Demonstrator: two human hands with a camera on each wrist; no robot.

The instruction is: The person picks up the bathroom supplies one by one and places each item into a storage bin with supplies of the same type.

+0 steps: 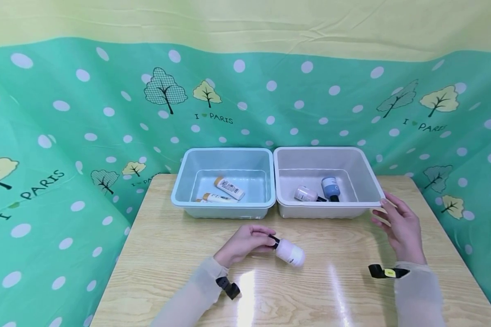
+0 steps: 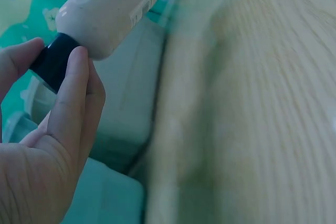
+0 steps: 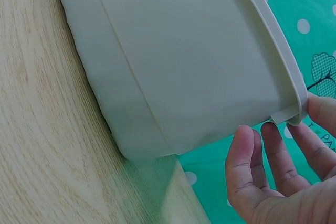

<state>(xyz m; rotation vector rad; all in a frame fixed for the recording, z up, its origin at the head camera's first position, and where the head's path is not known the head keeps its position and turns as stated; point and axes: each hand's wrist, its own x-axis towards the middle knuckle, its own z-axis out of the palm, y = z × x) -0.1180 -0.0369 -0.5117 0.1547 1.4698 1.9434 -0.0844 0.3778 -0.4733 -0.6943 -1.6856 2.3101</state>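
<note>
My left hand [image 1: 247, 243] pinches the black cap of a small pale pink bottle [image 1: 290, 253] between thumb and fingers, above the table in front of the bins. The left wrist view shows this bottle [image 2: 107, 11] tilted, its body pointing away from the palm. My right hand [image 1: 403, 225] holds the front right corner of the greyish-white bin [image 1: 327, 210], thumb at the rim and fingers below it. In that bin lie a pink bottle [image 1: 306, 194] and a blue bottle [image 1: 330, 186], both with black caps. The right wrist view shows the bin's outer wall [image 3: 178, 51].
A light blue bin [image 1: 225, 212] stands directly left of the greyish-white one, with several white tubes with tan caps [image 1: 229, 188] inside. Both bins sit at the back of the wooden table [image 1: 167, 263], before a green dotted curtain [image 1: 229, 91].
</note>
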